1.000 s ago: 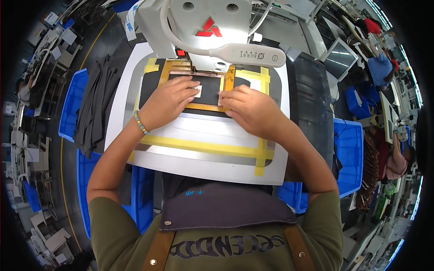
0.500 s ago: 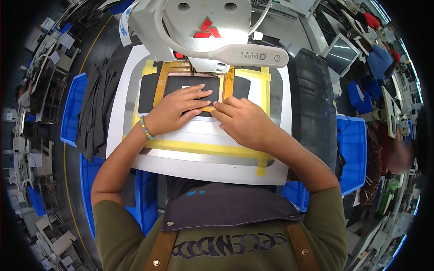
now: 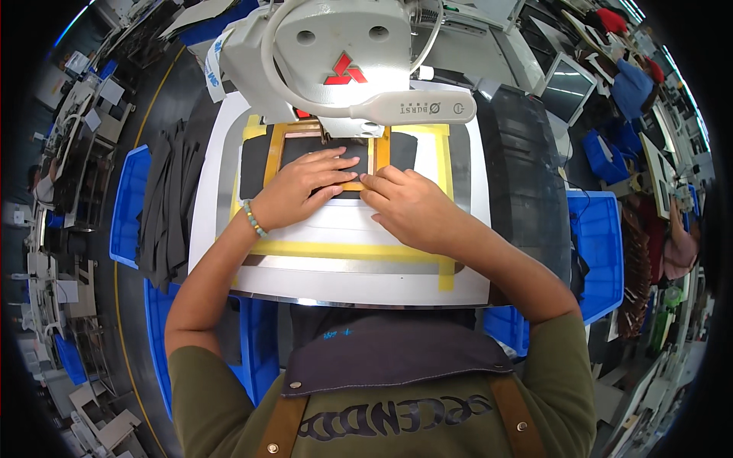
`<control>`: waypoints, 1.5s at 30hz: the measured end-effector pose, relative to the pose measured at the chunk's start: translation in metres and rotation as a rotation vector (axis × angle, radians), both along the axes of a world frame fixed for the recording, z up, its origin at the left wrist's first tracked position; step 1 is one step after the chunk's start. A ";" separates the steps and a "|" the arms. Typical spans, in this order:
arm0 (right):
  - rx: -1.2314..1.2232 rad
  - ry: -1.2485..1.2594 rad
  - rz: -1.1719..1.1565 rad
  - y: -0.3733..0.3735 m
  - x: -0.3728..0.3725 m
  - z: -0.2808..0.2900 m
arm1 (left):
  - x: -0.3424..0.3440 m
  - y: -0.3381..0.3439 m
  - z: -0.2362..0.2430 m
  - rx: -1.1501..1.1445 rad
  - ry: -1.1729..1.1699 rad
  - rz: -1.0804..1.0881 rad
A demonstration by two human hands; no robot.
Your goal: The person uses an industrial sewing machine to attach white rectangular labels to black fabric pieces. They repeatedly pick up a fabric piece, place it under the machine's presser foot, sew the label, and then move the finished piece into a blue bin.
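My left hand [image 3: 299, 185] lies flat, fingers stretched out, over a dark fabric piece [image 3: 253, 164] and the lower part of a yellow-brown rectangular frame [image 3: 272, 156]. A bead bracelet circles that wrist. At the frame's lower right corner is my right hand [image 3: 416, 208], its fingers curled and gripping the edge, the fingertips close to those of the left. The fabric shows inside the frame and sticks out on both sides of it. Over the frame's far edge stands the sewing machine head [image 3: 343, 57]; the needle area is partly hidden by glare.
A white work plate [image 3: 359, 284] with yellow tape [image 3: 336, 249] spreads under the frame. A lamp [image 3: 420, 108] juts out above it. Dark fabric strips [image 3: 169, 206] hang over a blue bin [image 3: 130, 206] at left; another blue bin [image 3: 599, 252] stands at right. People work farther off.
The view has shifted slightly, so the machine and plate sit a little lower in it. Both hands keep practically the same place on the frame and fabric.
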State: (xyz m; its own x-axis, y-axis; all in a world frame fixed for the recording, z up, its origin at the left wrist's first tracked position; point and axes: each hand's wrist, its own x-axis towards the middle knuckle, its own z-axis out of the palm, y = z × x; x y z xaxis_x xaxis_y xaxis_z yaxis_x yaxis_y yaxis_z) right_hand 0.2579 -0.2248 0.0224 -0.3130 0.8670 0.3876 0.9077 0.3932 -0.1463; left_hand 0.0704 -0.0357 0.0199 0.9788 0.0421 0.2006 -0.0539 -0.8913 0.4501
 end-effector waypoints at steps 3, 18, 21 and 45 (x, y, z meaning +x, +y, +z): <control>0.004 -0.025 -0.027 0.006 0.001 -0.003 | 0.003 0.004 -0.002 0.062 -0.014 0.013; -0.086 0.060 -0.163 0.021 0.025 0.012 | 0.016 0.025 -0.003 -0.230 0.015 0.201; -0.016 0.174 -0.268 0.032 0.045 0.004 | 0.020 0.046 -0.016 -0.330 0.049 0.170; -0.455 1.003 -0.206 0.037 0.059 -0.020 | -0.079 0.101 -0.012 -0.290 -0.044 0.802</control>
State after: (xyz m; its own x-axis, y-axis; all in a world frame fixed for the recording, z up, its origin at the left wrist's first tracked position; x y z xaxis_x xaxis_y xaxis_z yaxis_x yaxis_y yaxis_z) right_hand 0.3168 -0.1880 0.0023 0.1286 0.9915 0.0176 0.3402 -0.0275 -0.9399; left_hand -0.0088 0.0655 0.0082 0.6229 0.7743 0.1114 0.5213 -0.5171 0.6788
